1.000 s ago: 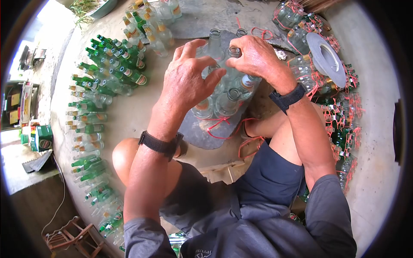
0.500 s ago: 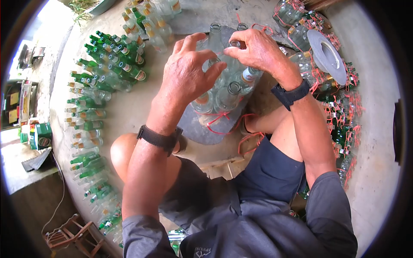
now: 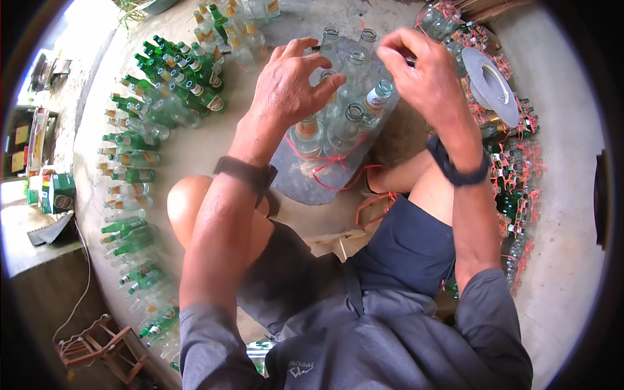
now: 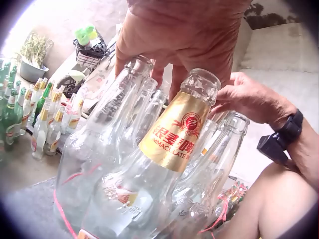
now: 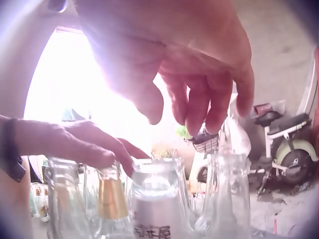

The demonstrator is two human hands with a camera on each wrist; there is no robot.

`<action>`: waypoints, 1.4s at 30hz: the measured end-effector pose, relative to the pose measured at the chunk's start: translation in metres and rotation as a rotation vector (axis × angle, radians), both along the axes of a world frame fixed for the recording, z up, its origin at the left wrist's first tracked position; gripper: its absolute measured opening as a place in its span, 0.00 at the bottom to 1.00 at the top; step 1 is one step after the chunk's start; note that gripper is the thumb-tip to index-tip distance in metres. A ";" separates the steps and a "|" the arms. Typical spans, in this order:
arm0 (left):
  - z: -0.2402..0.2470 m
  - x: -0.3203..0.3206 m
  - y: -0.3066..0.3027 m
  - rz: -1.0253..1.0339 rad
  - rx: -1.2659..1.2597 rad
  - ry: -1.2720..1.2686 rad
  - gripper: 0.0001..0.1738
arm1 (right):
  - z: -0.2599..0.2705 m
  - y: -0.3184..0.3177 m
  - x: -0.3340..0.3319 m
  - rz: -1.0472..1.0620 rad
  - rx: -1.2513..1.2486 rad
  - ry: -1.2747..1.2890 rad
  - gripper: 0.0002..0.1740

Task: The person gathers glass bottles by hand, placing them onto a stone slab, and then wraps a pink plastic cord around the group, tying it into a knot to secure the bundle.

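Note:
A cluster of clear glass bottles [image 3: 343, 133] stands upright on a grey slab [image 3: 302, 185], with pink string [image 3: 333, 160] round its lower part. My left hand [image 3: 289, 84] is over the left side of the cluster, thumb and fingers spread in a curve at the bottle tops. In the left wrist view, a bottle with a gold foil neck [image 4: 174, 132] stands right below that palm. My right hand [image 3: 426, 75] is raised to the right of the bottle mouths, its fingers loosely bent and holding nothing. Below it in the right wrist view is a bottle with a pale label [image 5: 157, 216].
Many green bottles [image 3: 185, 78] and clear ones line the floor on the left. Tied bundles of bottles [image 3: 513, 175] stand along the right wall, with a grey hat [image 3: 478, 71] on top. A small wooden stool [image 3: 104, 351] is at the lower left.
My right hand has left the bottle mouths and moved up and right, uncovering them. The left hand has stayed over the left side of the cluster.

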State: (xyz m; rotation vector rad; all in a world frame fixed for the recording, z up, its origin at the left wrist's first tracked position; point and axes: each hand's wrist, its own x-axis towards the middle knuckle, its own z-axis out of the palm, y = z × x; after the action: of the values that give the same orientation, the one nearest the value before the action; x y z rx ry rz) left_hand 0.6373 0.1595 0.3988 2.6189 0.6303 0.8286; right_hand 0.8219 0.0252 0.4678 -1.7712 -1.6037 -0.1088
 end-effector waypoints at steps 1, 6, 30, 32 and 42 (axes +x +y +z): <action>0.000 -0.001 0.001 -0.004 -0.001 -0.012 0.22 | 0.007 -0.014 -0.013 -0.004 -0.061 0.145 0.08; -0.006 -0.003 0.002 0.024 -0.021 -0.066 0.23 | -0.056 -0.075 -0.075 0.084 -0.500 0.412 0.11; 0.042 -0.047 -0.043 0.049 -0.275 -0.542 0.06 | -0.121 -0.107 -0.092 0.096 -0.567 0.216 0.16; 0.037 -0.046 -0.049 -0.012 -0.282 -0.485 0.04 | -0.103 -0.104 -0.079 0.106 -0.557 0.219 0.15; 0.012 -0.047 -0.097 -0.019 -0.346 -0.239 0.18 | -0.031 -0.073 -0.045 0.201 -0.685 0.074 0.09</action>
State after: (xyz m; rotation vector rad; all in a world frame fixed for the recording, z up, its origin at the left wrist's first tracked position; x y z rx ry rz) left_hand 0.5902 0.0620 0.4107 2.1743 0.6182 0.9175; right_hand 0.7770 -0.0478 0.4369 -2.0475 -1.8876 0.6656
